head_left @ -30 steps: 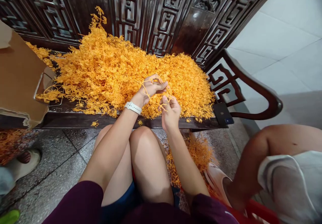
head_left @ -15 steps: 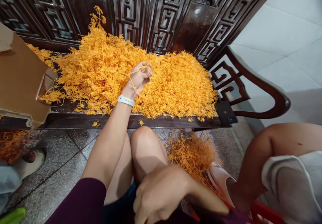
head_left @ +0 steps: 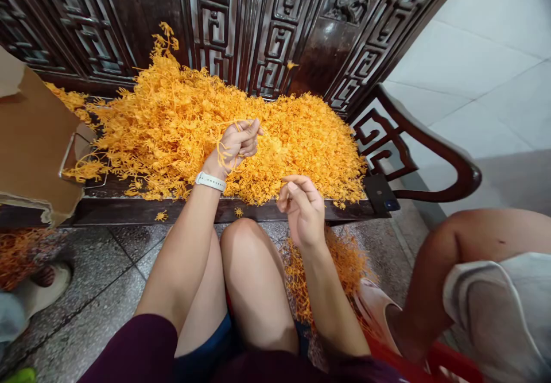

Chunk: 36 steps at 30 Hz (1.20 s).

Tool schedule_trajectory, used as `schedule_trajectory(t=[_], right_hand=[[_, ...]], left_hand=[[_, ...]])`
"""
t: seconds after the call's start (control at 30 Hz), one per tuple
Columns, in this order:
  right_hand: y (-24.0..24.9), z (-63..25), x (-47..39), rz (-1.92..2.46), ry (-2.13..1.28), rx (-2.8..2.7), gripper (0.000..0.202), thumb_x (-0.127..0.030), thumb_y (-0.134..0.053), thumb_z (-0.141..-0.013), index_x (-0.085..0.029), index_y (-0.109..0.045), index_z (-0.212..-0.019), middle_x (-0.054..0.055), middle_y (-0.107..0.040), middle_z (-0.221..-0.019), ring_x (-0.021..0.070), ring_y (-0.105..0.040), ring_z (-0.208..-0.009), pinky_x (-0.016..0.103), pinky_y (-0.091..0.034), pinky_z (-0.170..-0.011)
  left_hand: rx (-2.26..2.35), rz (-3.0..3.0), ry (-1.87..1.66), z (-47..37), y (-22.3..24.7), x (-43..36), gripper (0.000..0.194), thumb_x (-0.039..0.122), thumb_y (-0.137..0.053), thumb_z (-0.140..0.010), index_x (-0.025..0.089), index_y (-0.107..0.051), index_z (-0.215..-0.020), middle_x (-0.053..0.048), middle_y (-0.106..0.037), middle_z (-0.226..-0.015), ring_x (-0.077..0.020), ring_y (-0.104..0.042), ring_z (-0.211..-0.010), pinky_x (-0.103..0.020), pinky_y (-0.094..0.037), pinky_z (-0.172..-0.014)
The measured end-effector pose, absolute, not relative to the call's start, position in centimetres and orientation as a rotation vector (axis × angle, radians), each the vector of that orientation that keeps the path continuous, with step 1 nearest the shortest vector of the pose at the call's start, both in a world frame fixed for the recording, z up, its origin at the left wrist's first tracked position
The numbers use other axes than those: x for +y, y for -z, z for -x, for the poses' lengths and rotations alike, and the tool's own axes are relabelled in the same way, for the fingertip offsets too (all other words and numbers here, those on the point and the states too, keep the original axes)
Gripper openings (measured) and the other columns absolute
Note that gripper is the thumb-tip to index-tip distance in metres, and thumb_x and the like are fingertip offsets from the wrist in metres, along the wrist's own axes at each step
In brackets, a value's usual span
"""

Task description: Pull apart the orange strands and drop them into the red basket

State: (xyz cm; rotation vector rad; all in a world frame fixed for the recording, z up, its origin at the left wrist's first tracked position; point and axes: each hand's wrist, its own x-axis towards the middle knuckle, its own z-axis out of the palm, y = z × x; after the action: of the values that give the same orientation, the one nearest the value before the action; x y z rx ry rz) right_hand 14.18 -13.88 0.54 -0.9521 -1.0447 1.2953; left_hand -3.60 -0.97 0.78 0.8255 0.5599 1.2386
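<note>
My left hand [head_left: 239, 144], with a white watch band at the wrist, is closed around thin orange plastic strands [head_left: 222, 154]. Loops of them hang over the back of the hand and wrist. It hovers over a big heap of small orange spider-like plastic pieces [head_left: 172, 113] on the dark wooden bench. Lower and to the right, my right hand [head_left: 303, 208] is raised in front of the heap's front edge. Its fingers are loosely curled, thumb close to the index finger, with nothing visible between them. One orange piece [head_left: 291, 65] shows against the bench back, above the heap.
A cardboard box [head_left: 38, 136] stands at the left. At the bench's right end lies a dark phone [head_left: 381, 192] by the carved armrest [head_left: 465, 176]. Orange strands [head_left: 297, 279] pile on the floor. Another person's bent leg [head_left: 430, 274] is at right, a shoe [head_left: 51, 285] at left.
My right hand has risen from my lap to the heap's front edge, and its fist has loosened. The left hand stays over the heap, its thumb now extended. An orange piece has appeared against the bench back.
</note>
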Motion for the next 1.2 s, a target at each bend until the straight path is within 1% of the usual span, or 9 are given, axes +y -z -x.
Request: schedule_trajectory(t=[0.17, 0.3, 0.43, 0.67, 0.77, 0.87, 0.93, 1.07, 1.2], right_hand=[[-0.1, -14.9, -12.1, 1.156, -0.866, -1.39, 0.027, -0.041, -0.076, -0.094, -0.027, -0.063, -0.114, -0.004, -0.058, -0.075, 0.0132, -0.049, -0.063, 0.03, -0.037, -0.061], [-0.1, -15.2, -10.4, 1.272, -0.611, -1.782, 0.034, -0.043, -0.068, -0.101, -0.023, -0.054, -0.077, -0.005, -0.042, -0.059, 0.012, -0.035, -0.055, 0.031, -0.024, -0.059], [-0.1, -14.7, -10.9, 1.264, -0.626, -1.957, 0.045, -0.036, -0.053, -0.108, -0.022, -0.04, -0.067, -0.006, -0.034, -0.057, 0.0108, -0.031, -0.053, 0.032, -0.021, -0.058], [-1.8, -11.8, -18.7, -0.36, -1.965, -2.389, 0.031, -0.044, -0.061, -0.104, -0.022, -0.064, -0.082, 0.0, -0.072, -0.081, 0.0087, -0.065, -0.071, 0.02, -0.047, -0.064], [-3.4, -12.6, -18.1, -0.199, -2.27, -2.003, 0.041, -0.062, -0.07, -0.095, -0.023, -0.07, -0.083, 0.001, -0.07, -0.072, 0.0107, -0.063, -0.062, 0.022, -0.049, -0.059], [-4.5, -14.2, -15.6, 0.41, -1.913, -1.386, 0.051, -0.074, -0.049, -0.099, -0.029, -0.073, -0.104, -0.005, -0.049, -0.058, 0.0117, -0.037, -0.047, 0.024, -0.035, -0.043], [-4.6, -14.7, -14.4, 0.622, -1.662, -1.146, 0.041, -0.063, -0.048, -0.104, -0.03, -0.071, -0.112, -0.006, -0.038, -0.059, 0.0125, -0.024, -0.048, 0.025, -0.027, -0.042], [-3.1, -14.4, -14.0, 0.816, -1.369, -1.142, 0.01, -0.035, -0.067, -0.098, -0.026, -0.071, -0.097, -0.006, -0.04, -0.059, 0.0112, -0.029, -0.05, 0.028, -0.025, -0.049], [-1.5, -14.3, -13.1, 1.08, -1.009, -1.394, 0.018, -0.036, -0.072, -0.099, -0.027, -0.066, -0.113, -0.005, -0.048, -0.067, 0.0128, -0.04, -0.058, 0.03, -0.028, -0.056]], left_hand=[[0.532, -0.944, -1.103, 3.0, -0.5, -1.1, 0.037, 0.038, -0.079, -0.093, 0.018, -0.066, -0.065, 0.009, -0.025, -0.045, -0.002, -0.023, -0.036, -0.017, -0.025, -0.04], [0.572, -1.177, -0.95, 2.7, -0.1, -1.2, 0.037, 0.042, -0.082, -0.09, 0.017, -0.072, -0.064, 0.006, -0.033, -0.045, -0.0031, -0.027, -0.039, -0.02, -0.021, -0.043], [0.673, -1.308, -1.006, 2.0, 0.7, -0.8, 0.041, 0.036, -0.083, -0.088, 0.016, -0.068, -0.056, 0.002, -0.04, -0.047, -0.0046, -0.031, -0.043, -0.021, -0.021, -0.045], [0.982, -0.831, -1.548, 2.4, 2.4, 3.1, 0.052, 0.036, -0.082, -0.09, 0.018, -0.05, -0.054, 0.004, -0.043, -0.055, -0.0032, -0.032, -0.043, -0.018, -0.026, -0.041], [0.873, -0.675, -1.451, 2.8, 1.7, 3.2, 0.051, 0.049, -0.082, -0.089, 0.019, -0.052, -0.061, 0.003, -0.049, -0.058, -0.0023, -0.034, -0.04, -0.018, -0.029, -0.038], [0.724, -0.667, -1.385, 2.8, 0.7, 1.9, 0.051, 0.054, -0.079, -0.091, 0.019, -0.054, -0.062, 0.004, -0.047, -0.056, -0.0017, -0.035, -0.039, -0.017, -0.031, -0.036], [0.654, -0.681, -1.339, 2.8, 0.2, 0.9, 0.052, 0.054, -0.077, -0.092, 0.019, -0.054, -0.061, 0.005, -0.041, -0.053, -0.0015, -0.033, -0.038, -0.017, -0.031, -0.036], [0.612, -0.735, -1.232, 3.0, -0.3, -0.4, 0.054, 0.058, -0.074, -0.093, 0.019, -0.053, -0.062, 0.007, -0.03, -0.049, -0.0029, -0.033, -0.036, -0.018, -0.036, -0.036], [0.564, -0.807, -1.11, 3.0, -0.6, -1.2, 0.054, 0.051, -0.076, -0.093, 0.019, -0.049, -0.06, 0.007, -0.028, -0.048, -0.0038, -0.035, -0.037, -0.019, -0.034, -0.038]])
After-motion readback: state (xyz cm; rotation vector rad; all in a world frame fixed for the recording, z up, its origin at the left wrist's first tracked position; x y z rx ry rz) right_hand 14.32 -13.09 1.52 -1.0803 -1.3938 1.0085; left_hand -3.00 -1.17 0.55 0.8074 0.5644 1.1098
